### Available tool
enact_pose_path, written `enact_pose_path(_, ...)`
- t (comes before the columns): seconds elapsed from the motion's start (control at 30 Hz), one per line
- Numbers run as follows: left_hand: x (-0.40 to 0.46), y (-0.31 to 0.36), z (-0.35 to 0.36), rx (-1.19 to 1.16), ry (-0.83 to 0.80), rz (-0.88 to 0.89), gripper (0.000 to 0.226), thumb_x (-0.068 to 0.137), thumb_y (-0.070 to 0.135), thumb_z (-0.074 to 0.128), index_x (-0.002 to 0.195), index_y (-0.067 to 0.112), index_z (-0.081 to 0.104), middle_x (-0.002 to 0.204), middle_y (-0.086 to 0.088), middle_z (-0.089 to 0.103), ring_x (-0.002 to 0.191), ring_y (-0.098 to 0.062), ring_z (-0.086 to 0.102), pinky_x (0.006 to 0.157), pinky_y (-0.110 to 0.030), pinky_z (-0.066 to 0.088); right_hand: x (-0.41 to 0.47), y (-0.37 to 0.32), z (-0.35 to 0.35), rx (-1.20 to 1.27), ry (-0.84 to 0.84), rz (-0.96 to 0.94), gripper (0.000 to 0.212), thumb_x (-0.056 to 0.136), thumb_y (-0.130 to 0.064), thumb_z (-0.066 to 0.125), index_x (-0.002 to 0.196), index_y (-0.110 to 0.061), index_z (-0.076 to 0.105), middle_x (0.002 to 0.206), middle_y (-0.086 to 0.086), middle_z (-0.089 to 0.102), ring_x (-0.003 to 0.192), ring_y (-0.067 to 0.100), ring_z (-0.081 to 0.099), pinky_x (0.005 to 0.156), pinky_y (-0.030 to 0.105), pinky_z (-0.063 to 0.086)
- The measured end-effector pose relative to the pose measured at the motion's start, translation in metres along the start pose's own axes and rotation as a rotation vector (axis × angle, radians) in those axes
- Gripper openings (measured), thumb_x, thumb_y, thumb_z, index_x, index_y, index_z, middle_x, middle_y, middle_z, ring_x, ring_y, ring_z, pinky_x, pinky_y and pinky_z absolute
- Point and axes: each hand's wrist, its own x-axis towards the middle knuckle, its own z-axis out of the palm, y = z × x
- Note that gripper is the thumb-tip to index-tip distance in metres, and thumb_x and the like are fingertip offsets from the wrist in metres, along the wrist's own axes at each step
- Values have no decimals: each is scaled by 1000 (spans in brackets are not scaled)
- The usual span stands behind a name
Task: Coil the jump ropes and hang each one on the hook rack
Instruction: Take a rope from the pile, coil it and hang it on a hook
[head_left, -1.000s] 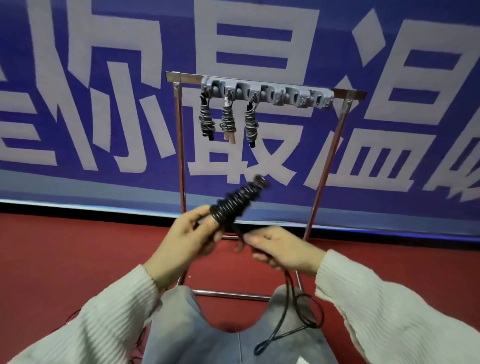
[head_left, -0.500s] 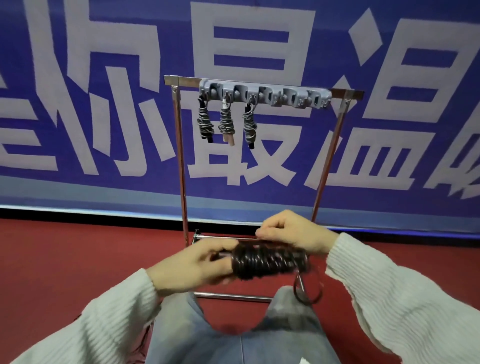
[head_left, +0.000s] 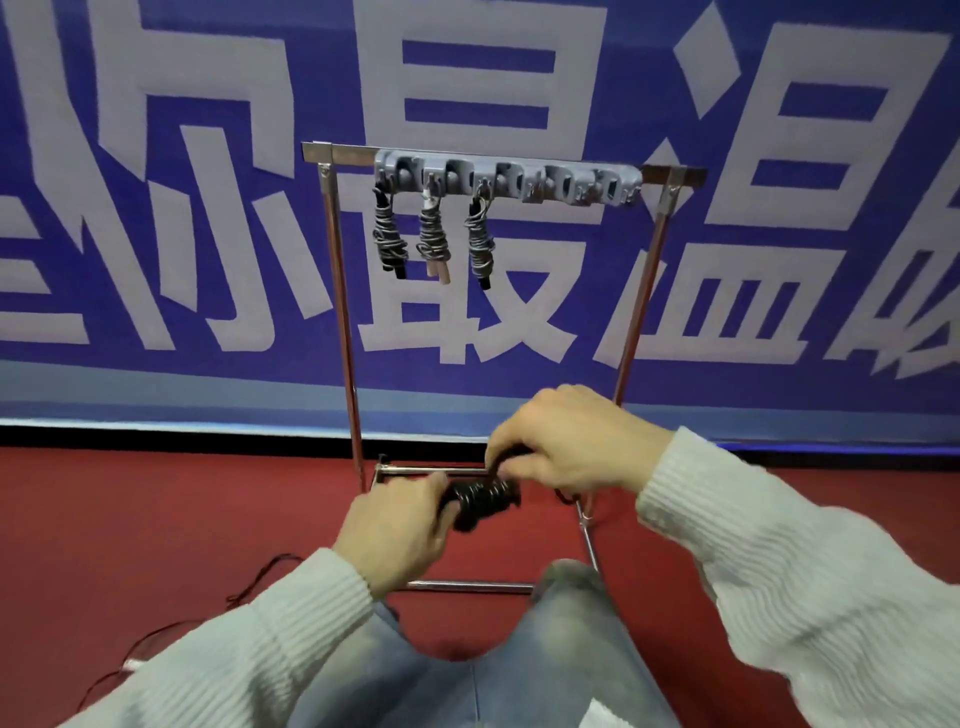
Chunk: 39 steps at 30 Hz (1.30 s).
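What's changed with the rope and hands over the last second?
The black coiled rope dropped from tilted upright to lying level, lower down. The right hand came up over its end; the left hand keeps gripping it. Three coiled ropes hang unchanged on the hook rack.

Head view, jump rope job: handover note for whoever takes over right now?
Left hand: grips one end of the black jump rope bundle, held roughly level above the lap.
Right hand: fingers curled on the bundle's other end, pinching the cord there.
Hook rack on the metal stand: three coiled jump ropes hang from its left hooks; the hooks to their right are bare.
A thin cord lies on the red floor at lower left; what it belongs to cannot be told.
Done: three ropes hung, fourth nearly coiled.
Left: finish securing the black bundle and hang it on the next free hook.
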Motion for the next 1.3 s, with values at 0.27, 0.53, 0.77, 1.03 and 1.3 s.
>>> enact_pose_path(0.27, -30, -37, -30, -1694, -815, 294, 50, 99, 31, 65, 122, -9, 45, 64, 2, 48, 52, -9, 29, 49, -21, 24, -6, 28, 37, 1054, -295, -57, 17, 91, -4, 66, 93, -20, 73, 84, -13, 71, 81, 5, 63, 82, 23, 49)
enact_pose_path(0.53, 1, -43, -14, -2348, -718, 385, 40, 111, 26, 29, 130, 5, 58, 84, 1, 53, 64, -6, 33, 60, -21, 29, 7, -14, 81, 1483, 147, 327, 38, 100, 4, 42, 125, -12, 66, 90, 9, 74, 55, 15, 63, 46, 19, 44)
enact_pose_path(0.77, 29, -31, -24, -2580, -377, -108, 22, 71, 5, 84, 83, 4, 66, 64, 7, 49, 44, -5, 25, 37, -20, 34, 11, -7, 96, 2173, 165, 435, 29, 90, -40, 67, 75, -17, 57, 76, 0, 53, 41, 1, 23, 36, 14, 12)
enact_pose_path(1.03, 37, -43, -33, -2482, -97, -235, 34, 69, 9, 87, 87, 9, 59, 64, 8, 46, 39, -4, 31, 36, -16, 28, 4, 0, 113, 2050, 304, 653, 36, 79, -27, 76, 49, -21, 57, 79, 4, 57, 39, 3, 26, 38, 16, 20)
enact_pose_path(1.3, 48, -35, -31, -1963, 89, -403, 25, 108, 20, 39, 105, 8, 61, 60, 6, 43, 39, -2, 24, 37, -13, 20, -8, -1, 94, 769, -36, 434, 35, 80, -61, 75, 100, -33, 72, 68, -8, 64, 61, 4, 59, 67, 28, 48)
